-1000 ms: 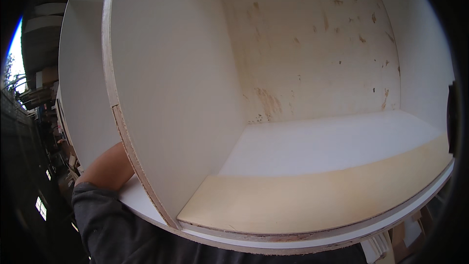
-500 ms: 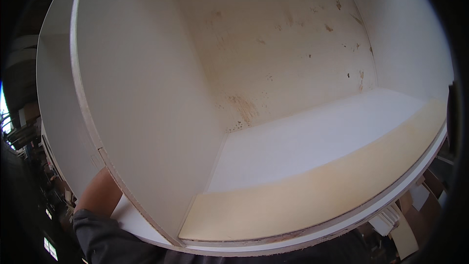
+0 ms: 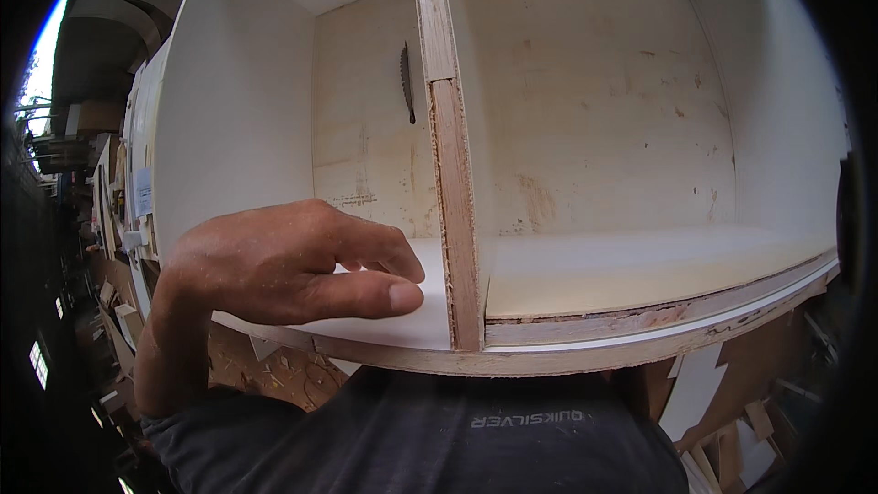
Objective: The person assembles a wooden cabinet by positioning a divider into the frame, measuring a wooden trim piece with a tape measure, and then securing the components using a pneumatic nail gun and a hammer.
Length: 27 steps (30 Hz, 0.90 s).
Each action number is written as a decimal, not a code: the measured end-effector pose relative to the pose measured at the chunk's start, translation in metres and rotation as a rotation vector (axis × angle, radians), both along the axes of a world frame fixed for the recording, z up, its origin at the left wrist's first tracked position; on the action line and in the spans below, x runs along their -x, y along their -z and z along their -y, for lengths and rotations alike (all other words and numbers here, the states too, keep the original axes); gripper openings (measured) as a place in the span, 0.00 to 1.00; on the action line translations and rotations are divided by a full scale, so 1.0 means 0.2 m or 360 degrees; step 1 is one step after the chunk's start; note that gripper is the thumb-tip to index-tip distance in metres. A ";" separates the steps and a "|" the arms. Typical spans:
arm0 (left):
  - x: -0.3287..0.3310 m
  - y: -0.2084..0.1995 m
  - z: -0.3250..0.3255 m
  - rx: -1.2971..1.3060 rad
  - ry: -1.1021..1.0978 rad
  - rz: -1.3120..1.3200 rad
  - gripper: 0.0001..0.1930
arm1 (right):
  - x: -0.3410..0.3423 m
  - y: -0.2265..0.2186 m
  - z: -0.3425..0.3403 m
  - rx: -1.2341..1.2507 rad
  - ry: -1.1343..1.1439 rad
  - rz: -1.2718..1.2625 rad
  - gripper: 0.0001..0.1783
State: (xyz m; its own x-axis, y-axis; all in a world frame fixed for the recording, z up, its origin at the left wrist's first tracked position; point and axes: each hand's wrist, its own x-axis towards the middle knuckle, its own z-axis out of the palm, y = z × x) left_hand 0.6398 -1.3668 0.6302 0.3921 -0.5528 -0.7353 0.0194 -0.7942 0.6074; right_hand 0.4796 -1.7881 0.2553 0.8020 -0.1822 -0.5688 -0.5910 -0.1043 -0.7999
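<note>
My left hand (image 3: 293,265) hangs at the front of the left compartment of a white cabinet (image 3: 242,101). Its thumb and fingers point right, bent but apart, and nothing shows between them. Just right of the fingertips, without visible contact, stands the upright divider (image 3: 455,210), whose front edge is raw wood. A pale yellowish board (image 3: 640,274) lies along the front of the right compartment's floor. On the stained back panel (image 3: 585,101) behind the left compartment is a narrow, dark, jagged shape (image 3: 406,82); whether it is an object or a gap, I cannot tell. My right hand is out of view.
A wooden front rail (image 3: 567,355) runs along the cabinet's lower edge, close to my dark shirt (image 3: 439,439). Board offcuts (image 3: 732,448) lie at the lower right. More panels (image 3: 137,155) stand to the left of the cabinet.
My left arm, earlier reaching behind the divider with the hand hidden, is now drawn out with the hand showing. The view has shifted left, bringing the left compartment into sight.
</note>
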 end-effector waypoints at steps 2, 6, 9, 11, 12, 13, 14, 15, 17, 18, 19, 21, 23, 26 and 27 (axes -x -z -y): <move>0.10 -0.04 0.04 0.0009 0.0063 0.0050 0.25 | -0.01 -0.02 -0.07 -0.0004 0.0007 0.0051 0.23; 0.25 0.00 0.10 0.0046 0.0071 0.0562 0.24 | 0.00 -0.03 -0.19 -0.0011 0.0068 0.0168 0.23; 0.24 0.01 0.23 0.0111 -0.0048 0.0521 0.24 | 0.12 -0.05 -0.27 0.0013 0.0208 0.0247 0.24; 0.31 0.04 0.18 0.0103 -0.0224 0.0551 0.24 | 0.15 -0.27 -0.44 0.0124 0.0202 0.0212 0.24; 0.32 0.06 0.17 0.0112 -0.0285 0.0548 0.24 | 0.25 -0.12 -0.46 0.0187 0.0246 0.0334 0.24; 0.34 0.07 0.17 0.0179 -0.0396 0.0490 0.25 | 0.31 -0.06 -0.51 0.0150 0.0286 0.0415 0.26; 0.36 0.07 0.18 0.0234 -0.0531 0.0434 0.25 | 0.38 -0.08 -0.55 0.0214 0.0307 0.0308 0.26; 0.38 0.07 0.19 0.0278 -0.0667 0.0380 0.25 | 0.46 -0.09 -0.60 0.0262 0.0326 0.0204 0.26; 0.35 0.07 0.18 0.0255 -0.0471 0.0490 0.27 | 0.62 -0.09 -0.71 0.0325 0.0353 0.0095 0.25; 0.34 0.11 0.17 0.0241 -0.0378 0.0534 0.27 | 0.73 -0.03 -0.77 0.0352 0.0370 0.0085 0.25; 0.35 0.12 0.16 0.0320 -0.0417 0.0505 0.28 | 0.83 0.01 -0.83 0.0374 0.0360 0.0080 0.24; 0.37 0.12 0.16 0.0302 -0.0335 0.0596 0.28 | 1.00 0.12 -0.93 0.0403 0.0360 0.0049 0.23; 0.38 0.09 0.14 0.0299 -0.0257 0.0607 0.27 | 1.14 0.19 -0.97 0.0393 0.0389 -0.0019 0.23; 0.43 0.08 0.18 0.0229 -0.0292 0.0746 0.28 | 1.28 0.26 -0.95 0.0390 0.0444 -0.0092 0.22; 0.45 0.08 0.20 0.0239 -0.0298 0.0757 0.28 | 1.33 0.28 -0.92 0.0452 0.0427 -0.0065 0.20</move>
State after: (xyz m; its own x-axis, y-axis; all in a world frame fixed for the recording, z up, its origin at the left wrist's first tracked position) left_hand 0.5495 -1.4077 0.6150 0.7650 -0.5271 -0.3700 -0.1531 -0.7070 0.6905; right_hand 0.2138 -1.6046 0.2003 0.6824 -0.5368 -0.4961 -0.6580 -0.1556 -0.7368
